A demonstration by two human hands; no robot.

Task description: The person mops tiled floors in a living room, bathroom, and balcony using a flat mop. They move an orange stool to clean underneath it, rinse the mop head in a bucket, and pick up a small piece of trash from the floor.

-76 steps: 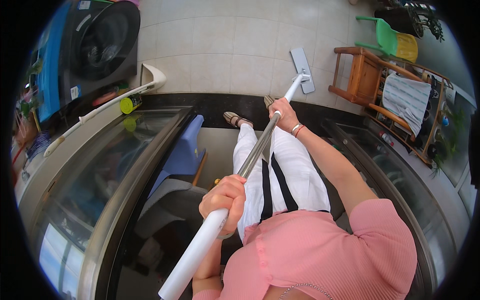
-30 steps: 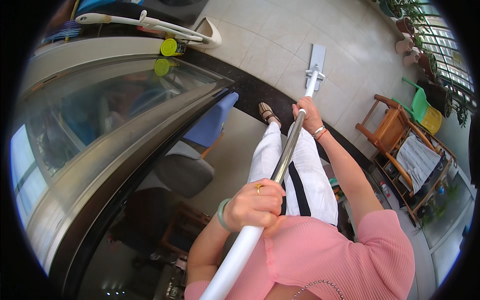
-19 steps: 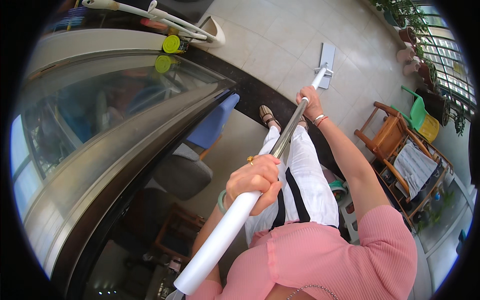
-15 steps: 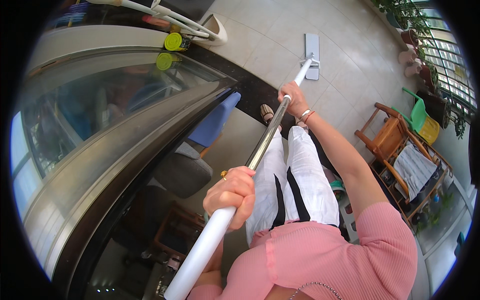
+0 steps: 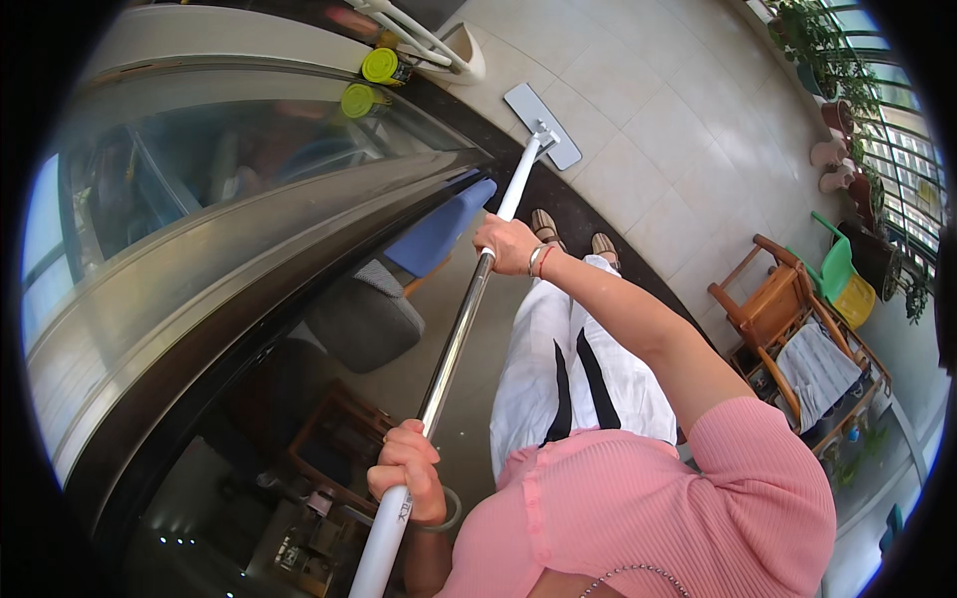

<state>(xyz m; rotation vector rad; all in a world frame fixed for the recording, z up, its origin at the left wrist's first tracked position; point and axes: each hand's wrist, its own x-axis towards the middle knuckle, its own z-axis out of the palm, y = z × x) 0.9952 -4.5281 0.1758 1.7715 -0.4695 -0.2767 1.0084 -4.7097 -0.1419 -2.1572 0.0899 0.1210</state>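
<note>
A flat mop is gripped in both my hands, its pole [image 5: 457, 361] slanting from the lower left up toward the far floor. My left hand [image 5: 409, 471] is closed round the upper pole, at the white grip near my body. Further down, my right hand [image 5: 508, 244] wraps the pole where the shiny metal meets the white lower section. The grey rectangular mop head [image 5: 543, 126] lies flat on the pale tiles, one end near the dark threshold strip [image 5: 588, 214].
To my left is a glass sliding door [image 5: 299, 130] with a metal frame. Yellow-green cans [image 5: 381, 66] stand by its far end, near a white stand [image 5: 464, 55]. A blue chair [image 5: 439, 229] is beside me. At right are a wooden chair [image 5: 766, 291], a green chair [image 5: 835, 261] and potted plants [image 5: 837, 117].
The mop head has moved left across the tiles and turned, toward the white stand. Both hands have shifted left with the pole and still grip it.
</note>
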